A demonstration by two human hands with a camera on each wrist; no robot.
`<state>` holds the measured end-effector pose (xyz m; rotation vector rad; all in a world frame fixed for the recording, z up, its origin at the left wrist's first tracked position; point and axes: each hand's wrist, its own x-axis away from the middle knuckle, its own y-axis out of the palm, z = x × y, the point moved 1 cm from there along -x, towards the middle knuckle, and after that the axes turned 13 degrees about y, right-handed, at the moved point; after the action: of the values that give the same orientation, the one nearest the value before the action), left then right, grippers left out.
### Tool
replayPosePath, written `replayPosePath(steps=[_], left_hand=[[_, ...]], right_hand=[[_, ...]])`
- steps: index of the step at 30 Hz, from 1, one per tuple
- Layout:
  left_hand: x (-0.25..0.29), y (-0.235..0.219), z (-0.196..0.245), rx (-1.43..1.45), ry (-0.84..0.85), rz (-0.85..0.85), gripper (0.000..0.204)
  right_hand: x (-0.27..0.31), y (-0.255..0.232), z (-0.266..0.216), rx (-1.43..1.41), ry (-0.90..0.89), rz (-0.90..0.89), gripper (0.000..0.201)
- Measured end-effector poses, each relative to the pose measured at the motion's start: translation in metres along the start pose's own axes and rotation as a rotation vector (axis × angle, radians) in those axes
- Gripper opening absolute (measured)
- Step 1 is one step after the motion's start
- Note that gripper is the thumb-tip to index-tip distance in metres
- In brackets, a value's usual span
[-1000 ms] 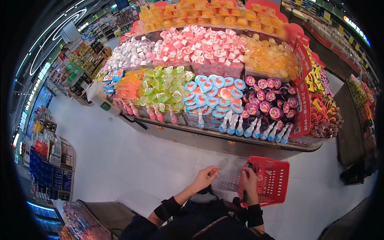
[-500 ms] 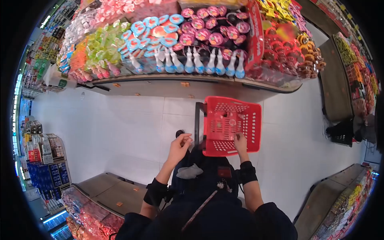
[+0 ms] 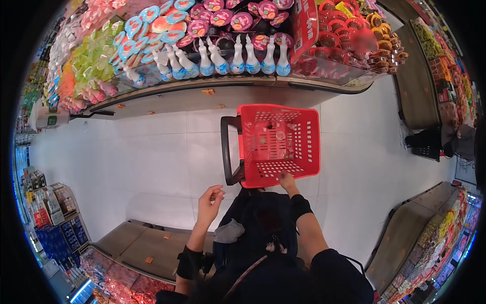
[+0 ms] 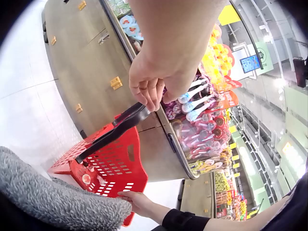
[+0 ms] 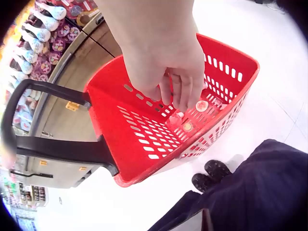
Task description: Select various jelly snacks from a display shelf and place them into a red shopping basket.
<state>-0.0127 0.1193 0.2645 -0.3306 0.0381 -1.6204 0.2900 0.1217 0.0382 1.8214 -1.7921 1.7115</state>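
Note:
A red plastic shopping basket (image 3: 244,147) with a black handle (image 3: 226,152) stands on the floor in front of the person. Several small packaged items, one with a round pale lid (image 5: 201,106), lie on its bottom. Over the basket's near side is the right hand (image 3: 287,182), its fingers hanging loosely bent with nothing visible in them in the right wrist view. The left hand (image 3: 208,203) hovers to the left, apart from the handle in the head view, fingers loosely curled and holding nothing visible. From the left wrist, that hand overlaps the handle.
Beyond the basket runs a display counter (image 3: 187,99) with bins of colourful packaged sweets and a row of blue-and-white bottle-shaped packs (image 3: 238,61). Another counter (image 3: 126,243) stands at the lower left, one more (image 3: 410,218) at the lower right. A grey fuzzy item (image 3: 229,231) is by the person's lap.
The head view has tilted down onto the basket. From beside the handle, the right hand has passed over the basket's inside and drawn back to its near rim. The left hand stays loosely curled.

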Motion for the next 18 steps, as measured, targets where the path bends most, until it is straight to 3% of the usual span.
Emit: replayPosePath(steps=[5, 8, 13, 15, 18], left_hand=[[0.004, -0.006, -0.028, -0.017, -0.126, -0.021, 0.019], [0.007, -0.006, -0.049, -0.032, -0.162, -0.01, 0.019], [0.009, -0.005, -0.085, -0.078, -0.184, 0.047, 0.018], [0.01, -0.002, -0.1, -0.095, -0.222, 0.063, 0.018], [0.019, 0.004, -0.128, -0.128, -0.295, 0.091, 0.019]], right_hand=[[-0.036, 0.01, 0.009, 0.043, 0.114, -0.001, 0.024], [-0.069, 0.021, 0.022, 0.068, 0.058, 0.009, 0.023], [-0.117, 0.027, 0.044, 0.069, 0.111, -0.019, 0.026], [-0.14, 0.036, 0.057, 0.171, 0.053, -0.03, 0.03], [-0.166, 0.028, 0.059, 0.308, 0.122, -0.115, 0.035]])
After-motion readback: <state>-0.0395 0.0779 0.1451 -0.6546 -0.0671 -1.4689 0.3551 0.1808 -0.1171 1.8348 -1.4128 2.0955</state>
